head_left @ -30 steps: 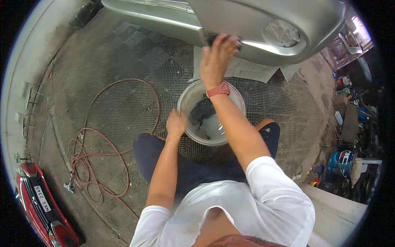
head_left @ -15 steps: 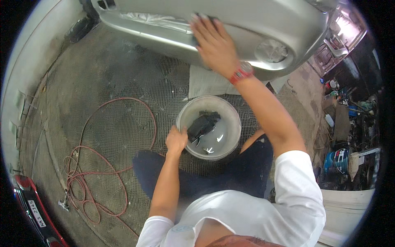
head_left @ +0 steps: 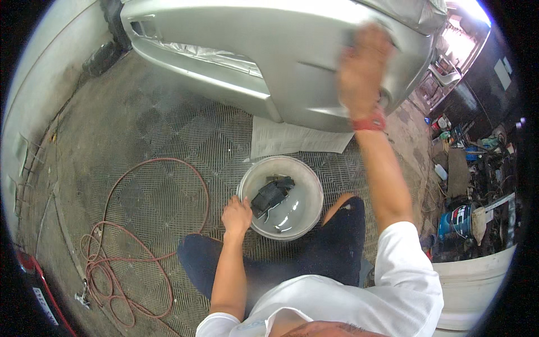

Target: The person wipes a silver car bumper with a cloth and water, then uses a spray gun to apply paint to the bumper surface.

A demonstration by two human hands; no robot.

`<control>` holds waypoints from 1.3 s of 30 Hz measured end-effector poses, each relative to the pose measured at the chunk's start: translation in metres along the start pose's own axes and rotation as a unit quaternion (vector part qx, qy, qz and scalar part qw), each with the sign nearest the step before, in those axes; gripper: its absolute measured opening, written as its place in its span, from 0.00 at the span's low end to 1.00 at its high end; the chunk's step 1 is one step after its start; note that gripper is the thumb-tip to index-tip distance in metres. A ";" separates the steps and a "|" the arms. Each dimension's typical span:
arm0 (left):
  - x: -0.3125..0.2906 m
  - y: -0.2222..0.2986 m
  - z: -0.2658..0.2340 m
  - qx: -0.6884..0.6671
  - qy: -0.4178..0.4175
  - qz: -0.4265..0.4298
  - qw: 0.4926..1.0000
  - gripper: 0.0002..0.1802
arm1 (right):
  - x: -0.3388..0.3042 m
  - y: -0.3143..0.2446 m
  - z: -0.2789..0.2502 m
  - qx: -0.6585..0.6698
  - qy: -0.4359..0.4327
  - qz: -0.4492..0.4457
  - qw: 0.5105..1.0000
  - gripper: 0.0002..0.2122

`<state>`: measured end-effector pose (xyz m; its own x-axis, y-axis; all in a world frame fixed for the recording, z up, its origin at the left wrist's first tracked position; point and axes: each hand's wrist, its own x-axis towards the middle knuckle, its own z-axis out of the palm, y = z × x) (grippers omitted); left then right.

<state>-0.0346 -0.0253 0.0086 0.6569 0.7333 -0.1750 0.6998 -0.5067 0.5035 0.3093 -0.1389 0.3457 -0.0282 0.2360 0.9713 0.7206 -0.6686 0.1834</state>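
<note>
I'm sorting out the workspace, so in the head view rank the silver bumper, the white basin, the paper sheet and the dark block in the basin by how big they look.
1. Silver bumper, by far the largest.
2. White basin and paper sheet look alike; the sheet is partly hidden under the bumper, so no ranking.
3. Dark block, smallest.

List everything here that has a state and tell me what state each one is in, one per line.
Right hand: raised, flat on the bumper, blurred.
Left hand: resting on the bucket's rim.
Silver bumper: off the floor, partly masked with paper.
White bucket: upright, holding water and dark blocks.
Red hose: loosely coiled on the grated floor.
Paper sheet: lying flat under the bumper.
</note>
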 end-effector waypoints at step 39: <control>-0.002 0.108 -0.110 -0.397 0.031 0.215 0.892 0.33 | -0.093 -0.109 -0.158 0.729 -0.176 0.561 0.351 0.29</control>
<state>0.0087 -0.0321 0.1568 0.7822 0.5852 0.2136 -0.0489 -0.2841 0.9576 0.1235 -0.1993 0.2597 0.7415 0.6455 0.1830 -0.2627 0.5303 -0.8061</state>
